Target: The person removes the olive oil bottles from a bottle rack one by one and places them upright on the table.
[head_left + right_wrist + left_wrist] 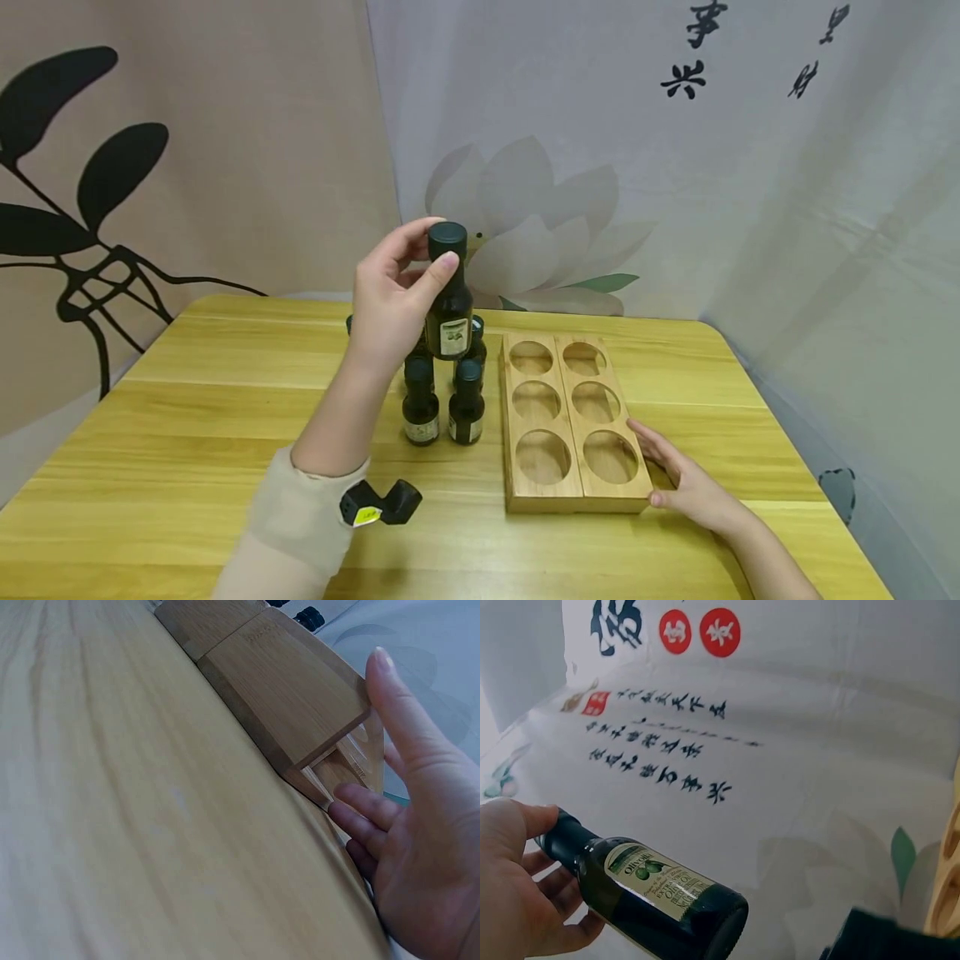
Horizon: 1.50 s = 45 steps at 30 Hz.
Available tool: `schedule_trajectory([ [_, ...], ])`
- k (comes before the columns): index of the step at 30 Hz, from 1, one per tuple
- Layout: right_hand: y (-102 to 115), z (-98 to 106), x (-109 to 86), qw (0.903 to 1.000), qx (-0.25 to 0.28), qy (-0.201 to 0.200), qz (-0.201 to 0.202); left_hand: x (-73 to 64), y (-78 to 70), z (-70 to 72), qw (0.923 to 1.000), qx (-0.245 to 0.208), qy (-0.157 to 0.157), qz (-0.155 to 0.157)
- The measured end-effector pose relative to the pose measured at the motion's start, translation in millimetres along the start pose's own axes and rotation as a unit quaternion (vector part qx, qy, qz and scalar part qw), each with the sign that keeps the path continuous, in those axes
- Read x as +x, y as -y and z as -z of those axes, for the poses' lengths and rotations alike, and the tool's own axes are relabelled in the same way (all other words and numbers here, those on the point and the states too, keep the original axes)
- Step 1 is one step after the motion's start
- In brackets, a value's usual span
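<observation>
My left hand grips a small dark bottle of olive oil by its cap and neck, above the other bottles. The bottle is upright in the head view; its olive label shows in the left wrist view. Below it on the table stand several like bottles, among them one front bottle and another, with those behind partly hidden. To their right lies a wooden rack with two rows of round holes. My right hand is at the rack's right side, its fingers loosely extended against it.
The wooden table bears the bottles and rack. Behind it hangs a cloth backdrop with a lotus print and writing. A black device is strapped at the left wrist over a pale sleeve.
</observation>
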State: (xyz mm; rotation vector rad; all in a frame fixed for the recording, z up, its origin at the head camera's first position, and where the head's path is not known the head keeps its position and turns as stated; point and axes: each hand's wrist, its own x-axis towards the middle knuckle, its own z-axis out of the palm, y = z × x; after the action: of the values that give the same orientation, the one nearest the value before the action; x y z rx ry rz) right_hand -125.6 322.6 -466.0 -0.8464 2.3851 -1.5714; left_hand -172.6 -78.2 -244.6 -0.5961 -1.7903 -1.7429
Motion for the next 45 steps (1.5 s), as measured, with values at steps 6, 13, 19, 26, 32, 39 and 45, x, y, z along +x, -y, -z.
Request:
schedule_trajectory([
  [6,-1.0,-0.1,-0.2,1.0,0.003,0.001,0.004,-4.0,-0.7,20.4,0.9994,0.017,-0.03,0.004],
  [13,-1.6,1.3,-0.5,1.0,0.007,0.0,0.001,-10.1,1.7,43.5,0.9977,0.032,-0.058,0.009],
  [19,-2.2,1.0,-1.4,1.0,0.002,-0.001,-0.003,-17.0,1.8,59.2,0.9949,0.047,-0.079,0.039],
  [26,-0.3,0.2,0.1,1.0,-0.001,-0.005,-0.003,-25.9,8.7,76.6,0.9909,0.077,-0.094,0.058],
  [32,2.1,-0.9,0.5,1.0,-0.002,-0.007,-0.004,-35.0,20.2,85.3,0.9893,0.097,-0.082,0.071],
  [39,2.4,-1.4,0.5,1.0,0.002,-0.003,0.0,-46.8,34.6,92.1,0.9845,0.135,-0.052,0.099],
  [45,-0.2,-0.3,0.9,0.9999,0.008,-0.002,0.005,-54.4,45.8,97.3,0.9794,0.167,-0.025,0.11],
])
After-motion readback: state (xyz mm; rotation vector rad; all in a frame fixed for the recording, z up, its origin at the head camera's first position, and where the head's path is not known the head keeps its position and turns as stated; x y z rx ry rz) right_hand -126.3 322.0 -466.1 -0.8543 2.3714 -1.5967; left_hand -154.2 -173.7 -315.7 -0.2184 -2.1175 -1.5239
